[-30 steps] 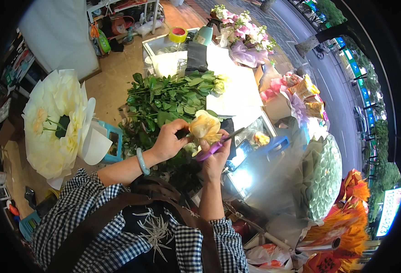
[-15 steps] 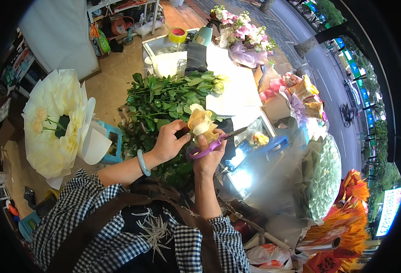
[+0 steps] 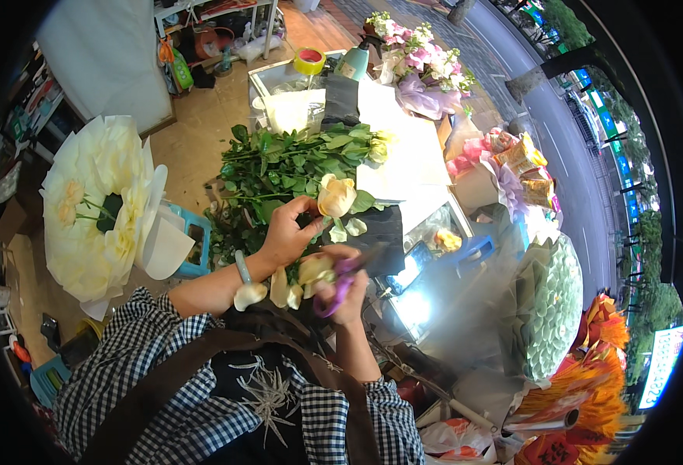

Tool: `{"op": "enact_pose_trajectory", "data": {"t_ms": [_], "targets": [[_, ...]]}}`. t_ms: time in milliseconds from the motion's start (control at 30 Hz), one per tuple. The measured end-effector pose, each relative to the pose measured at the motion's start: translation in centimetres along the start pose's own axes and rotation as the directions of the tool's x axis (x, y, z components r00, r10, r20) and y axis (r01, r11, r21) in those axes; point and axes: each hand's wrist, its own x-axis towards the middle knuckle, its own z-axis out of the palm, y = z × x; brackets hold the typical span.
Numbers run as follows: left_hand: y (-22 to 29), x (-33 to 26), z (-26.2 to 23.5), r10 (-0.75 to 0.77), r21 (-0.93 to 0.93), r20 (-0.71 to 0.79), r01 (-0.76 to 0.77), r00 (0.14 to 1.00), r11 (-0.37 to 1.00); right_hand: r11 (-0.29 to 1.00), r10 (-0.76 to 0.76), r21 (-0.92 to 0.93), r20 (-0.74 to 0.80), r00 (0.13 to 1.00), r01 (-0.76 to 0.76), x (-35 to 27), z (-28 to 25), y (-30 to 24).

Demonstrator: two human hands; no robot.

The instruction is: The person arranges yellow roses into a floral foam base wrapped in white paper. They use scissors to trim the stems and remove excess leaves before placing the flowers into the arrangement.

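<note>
A cream rose [image 3: 337, 195] stands upright in my left hand [image 3: 289, 231], whose thumb and fingers pinch it just below the bloom. My right hand [image 3: 348, 304], smeared by motion, is lower and closer to me, closed on purple-handled scissors [image 3: 334, 293]. Loose cream petals [image 3: 279, 290] hang in the air or lie between my hands, and one petal [image 3: 250, 296] is beside the bracelet on my left wrist. Beyond my hands lies a heap of leafy rose stems [image 3: 287, 167], with a pale yellow-green rose [image 3: 380, 146] at its right end.
At the left is a cream paper-wrapped bouquet [image 3: 86, 256] by a blue stool [image 3: 194, 246]. White paper [image 3: 407, 147], yellow tape [image 3: 309, 62] and a spray bottle [image 3: 351, 62] lie farther off. A bright phone [image 3: 408, 267] and a green bouquet [image 3: 551, 310] are at the right.
My right hand has swung down and toward me with the scissors, away from the rose. Several outer petals have come off the rose, which my left hand still holds.
</note>
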Motion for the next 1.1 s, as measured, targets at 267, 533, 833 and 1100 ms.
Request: {"op": "enact_pose_trajectory", "data": {"t_ms": [267, 533, 833, 1100], "targets": [[1.2, -0.5, 0.0, -0.115, -0.141, 0.156, 0.138, 0.981, 0.980, 0.976, -0.165, -0.199, -0.427, 0.889, 0.085, 2.8, -0.4, -0.4], [0.8, -0.2, -0.2, -0.056, -0.018, 0.314, 0.065, 0.948, 0.998, 0.937, -0.194, -0.348, -0.457, 0.868, 0.026, 3.0, -0.3, -0.5], [1.6, -0.2, 0.6, -0.066, 0.032, 0.114, 0.063, 0.991, 0.997, 0.812, -0.382, -0.574, -0.382, 0.842, 0.108, 2.6, -0.2, 1.1], [1.8, -0.1, 0.5, 0.213, 0.263, 0.027, -0.212, 0.977, 0.941, 0.928, -0.198, -0.372, -0.460, 0.866, 0.014, 3.1, 0.6, 0.7]]}}
